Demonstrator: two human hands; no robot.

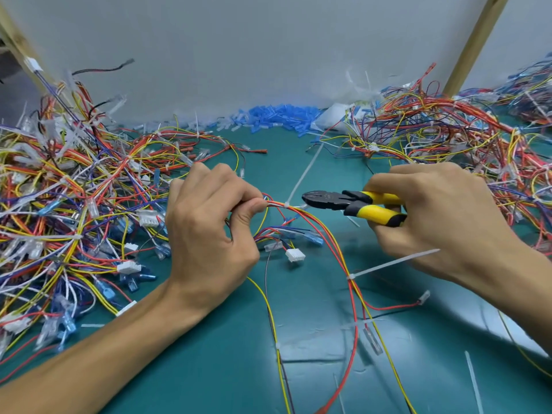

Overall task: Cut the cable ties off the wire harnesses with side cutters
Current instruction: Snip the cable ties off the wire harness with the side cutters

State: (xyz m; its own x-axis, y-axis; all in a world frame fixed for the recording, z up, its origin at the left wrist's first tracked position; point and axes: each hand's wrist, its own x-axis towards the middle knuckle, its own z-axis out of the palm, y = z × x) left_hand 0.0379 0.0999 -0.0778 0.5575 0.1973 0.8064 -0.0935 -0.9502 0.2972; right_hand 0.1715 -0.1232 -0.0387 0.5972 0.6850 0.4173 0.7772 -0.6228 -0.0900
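Ok, L hand (209, 234) pinches wire harness (310, 218) over green mat (313, 339), R hand (442, 216) grips side cutters (352, 203) (yellow handles), jaws just beside white cable tie (287, 204) on the bundle, tail sticking up

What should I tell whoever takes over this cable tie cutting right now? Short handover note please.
Left hand pinches the wire harness beside a cable tie.
Right hand grips the side cutters, tips at that tie, which is not yet cut.
Lower on the same harness a second tie is uncut.
Done: a loose tie lies on the green mat.
Left: these ties, then the wire piles on both sides, where ties show.
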